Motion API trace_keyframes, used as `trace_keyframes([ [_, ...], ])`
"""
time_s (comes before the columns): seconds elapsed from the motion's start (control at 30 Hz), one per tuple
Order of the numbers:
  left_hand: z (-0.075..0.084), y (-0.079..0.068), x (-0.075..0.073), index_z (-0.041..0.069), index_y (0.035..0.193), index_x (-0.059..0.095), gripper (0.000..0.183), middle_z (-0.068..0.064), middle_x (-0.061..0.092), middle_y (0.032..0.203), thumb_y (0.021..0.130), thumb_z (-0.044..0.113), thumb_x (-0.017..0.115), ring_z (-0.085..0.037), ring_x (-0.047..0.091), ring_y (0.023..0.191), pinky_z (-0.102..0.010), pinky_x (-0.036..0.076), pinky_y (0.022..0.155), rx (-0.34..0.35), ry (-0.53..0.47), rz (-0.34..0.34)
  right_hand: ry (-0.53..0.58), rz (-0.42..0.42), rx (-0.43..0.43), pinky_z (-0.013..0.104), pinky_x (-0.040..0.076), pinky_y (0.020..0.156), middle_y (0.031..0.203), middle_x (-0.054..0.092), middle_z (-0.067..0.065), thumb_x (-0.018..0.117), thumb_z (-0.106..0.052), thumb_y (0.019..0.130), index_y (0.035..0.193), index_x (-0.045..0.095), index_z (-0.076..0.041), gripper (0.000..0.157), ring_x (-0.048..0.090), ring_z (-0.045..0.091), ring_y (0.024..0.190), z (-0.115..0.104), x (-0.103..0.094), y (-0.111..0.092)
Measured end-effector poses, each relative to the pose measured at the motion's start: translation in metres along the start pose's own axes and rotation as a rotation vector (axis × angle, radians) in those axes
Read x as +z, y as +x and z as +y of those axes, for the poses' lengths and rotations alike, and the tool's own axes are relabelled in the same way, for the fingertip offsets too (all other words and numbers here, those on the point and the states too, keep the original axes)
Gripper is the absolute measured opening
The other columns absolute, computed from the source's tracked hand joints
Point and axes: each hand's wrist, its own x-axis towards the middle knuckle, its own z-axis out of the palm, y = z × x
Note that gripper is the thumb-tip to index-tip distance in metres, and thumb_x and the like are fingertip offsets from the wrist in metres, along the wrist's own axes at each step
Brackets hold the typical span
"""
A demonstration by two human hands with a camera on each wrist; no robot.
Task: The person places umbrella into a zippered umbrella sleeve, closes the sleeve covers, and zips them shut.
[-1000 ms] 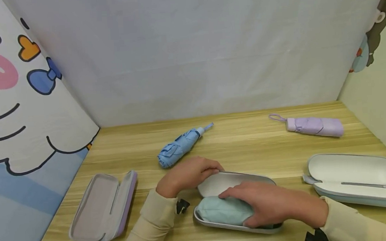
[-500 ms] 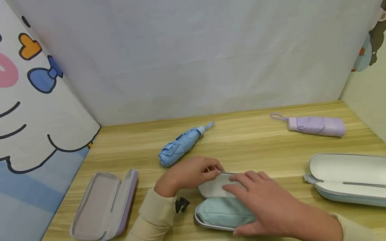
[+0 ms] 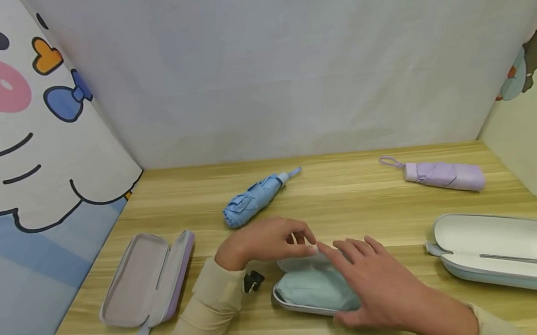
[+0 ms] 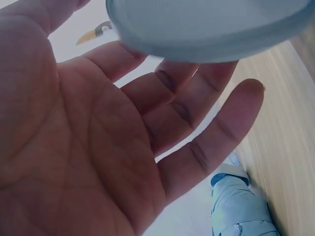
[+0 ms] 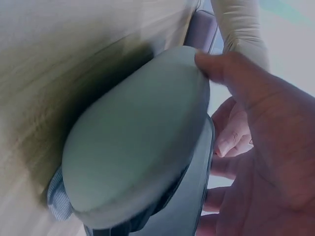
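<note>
Fabric, mint green and softly folded into a long bundle (image 3: 315, 290), lies in the near half of an oblong, hard-shelled case (image 3: 305, 311) with a grey rim; its right end is hidden behind a hand. That right hand (image 3: 374, 279) rested on the bundle a second ago and has since come off it. Its fingers are spread and reach towards the pale grey, rounded lid (image 3: 297, 264), while in the right wrist view the thumb touches the edge of the light green shell. The left hand (image 3: 266, 242) is at the lid's edge, fingers loosely curved; whether it pinches the rim I cannot tell. The lid now leans further forward over the bundle, so the work seems to have passed from settling the bundle to handling the lid, with the case not yet closed. To either side, a lavender case (image 3: 132, 281) and a pale blue-green case (image 3: 499, 235) lie unfolded. Farther back on the wood-grain table (image 3: 344, 204), a crinkled blue umbrella (image 3: 254, 200) and a smooth lavender umbrella (image 3: 446, 176) remain untouched.
</note>
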Motion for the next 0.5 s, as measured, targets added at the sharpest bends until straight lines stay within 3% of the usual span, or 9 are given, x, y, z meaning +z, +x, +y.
trace_keyframes([
  [0.17,0.003,0.001,0.001,0.027,0.114,0.073,0.028,0.014,0.066,0.100,0.101,0.049,0.064,-0.005,0.062,0.091,-0.026,0.051,0.080,-0.011,-0.002,-0.018,0.024,-0.017,-0.023,0.064,0.040,0.105,0.137,0.057,0.009,0.079,-0.053,0.087,0.153,0.047,-0.016,0.083,0.055,0.033,0.127,0.003,-0.005,-0.001],
  [0.33,0.007,0.002,0.002,0.027,0.112,0.074,0.028,0.012,0.065,0.100,0.098,0.050,0.068,-0.006,0.061,0.091,-0.027,0.050,0.082,-0.031,-0.014,-0.054,0.026,0.043,-0.035,0.059,0.046,0.100,0.133,0.061,0.009,0.080,-0.045,0.089,0.147,0.055,-0.019,0.068,0.061,0.033,0.118,0.005,-0.005,-0.002],
  [0.5,0.015,-0.001,0.006,0.028,0.115,0.066,0.041,0.007,0.067,0.114,0.088,0.055,0.079,-0.007,0.062,0.102,-0.028,0.050,0.090,-0.142,-0.048,-0.098,0.049,0.077,-0.051,0.055,0.053,0.090,0.130,0.063,0.008,0.080,-0.036,0.091,0.144,0.060,-0.025,0.058,0.065,0.033,0.111,0.006,-0.004,-0.002],
])
